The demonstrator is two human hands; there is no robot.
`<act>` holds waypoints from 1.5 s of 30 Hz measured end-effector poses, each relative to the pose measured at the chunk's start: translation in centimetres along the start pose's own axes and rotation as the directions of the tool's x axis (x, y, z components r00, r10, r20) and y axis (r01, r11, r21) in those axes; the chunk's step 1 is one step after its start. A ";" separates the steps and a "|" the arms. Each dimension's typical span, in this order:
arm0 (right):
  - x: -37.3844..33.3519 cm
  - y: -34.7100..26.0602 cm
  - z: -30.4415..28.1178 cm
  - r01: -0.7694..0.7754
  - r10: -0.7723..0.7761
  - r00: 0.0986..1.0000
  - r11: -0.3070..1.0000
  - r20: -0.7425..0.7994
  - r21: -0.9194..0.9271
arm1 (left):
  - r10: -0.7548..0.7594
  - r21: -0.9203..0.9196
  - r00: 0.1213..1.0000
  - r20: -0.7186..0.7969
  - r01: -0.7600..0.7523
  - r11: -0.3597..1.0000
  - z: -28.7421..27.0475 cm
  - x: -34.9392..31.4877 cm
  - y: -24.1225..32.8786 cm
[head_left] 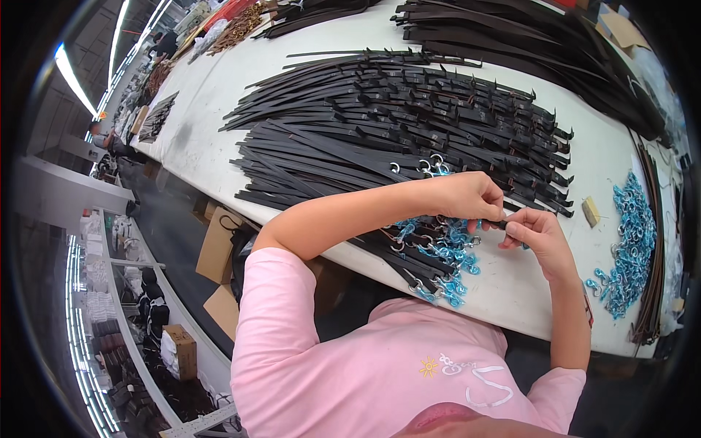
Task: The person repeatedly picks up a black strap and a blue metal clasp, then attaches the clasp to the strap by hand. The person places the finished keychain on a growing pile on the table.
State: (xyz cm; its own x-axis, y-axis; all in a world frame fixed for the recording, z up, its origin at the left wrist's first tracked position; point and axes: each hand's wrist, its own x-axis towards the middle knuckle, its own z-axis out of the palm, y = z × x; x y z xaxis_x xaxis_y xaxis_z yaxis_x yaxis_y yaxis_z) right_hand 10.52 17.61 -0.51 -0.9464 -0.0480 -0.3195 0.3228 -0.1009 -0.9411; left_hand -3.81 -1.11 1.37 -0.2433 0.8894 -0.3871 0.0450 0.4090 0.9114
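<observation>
My left hand [471, 197] and my right hand [537, 235] meet over the near edge of the white table [504, 292]. Both are closed, fingertips pinching the short dark end of a black strap [499, 224]. Most of that strap is hidden by my fingers and left arm. Just beneath my left hand lie finished-looking black straps with metal rings and blue-wrapped metal hooks [453, 252] at their ends. Beyond my left forearm spreads a large pile of flat black straps [314, 157], many with upturned folded ends. A bit of blue shows below my right fingers.
Right of my right hand lies a heap of blue-wrapped metal hooks [631, 241], with a small yellowish block [591, 212] nearby. Long brown straps [648, 292] run along the right edge. More dark straps [504, 33] lie at the back. Cardboard boxes [217, 244] stand below the table's left side.
</observation>
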 end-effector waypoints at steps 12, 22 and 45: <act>0.0 0.2 0.1 -0.012 0.012 1.000 1.000 0.001 0.000 | -0.025 0.107 0.998 -0.050 0.030 0.994 0.4 -0.5 0.2; 0.5 0.2 -0.6 -0.009 0.009 0.999 1.000 0.034 0.004 | -0.036 0.120 0.999 0.000 0.036 0.992 -0.6 -1.4 1.4; 0.4 1.0 -1.1 0.022 -0.025 0.999 0.998 0.047 0.063 | -0.046 0.062 0.999 -0.021 0.047 0.997 -0.3 -0.4 1.0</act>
State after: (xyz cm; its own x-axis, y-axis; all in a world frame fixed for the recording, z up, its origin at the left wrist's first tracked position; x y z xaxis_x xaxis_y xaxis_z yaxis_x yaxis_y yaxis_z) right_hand 10.39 18.55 -1.68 -0.9523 -0.0926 -0.2906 0.3025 -0.1639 -0.9390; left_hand -3.90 -1.14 2.52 -0.2650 0.8652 -0.4257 0.0934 0.4624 0.8817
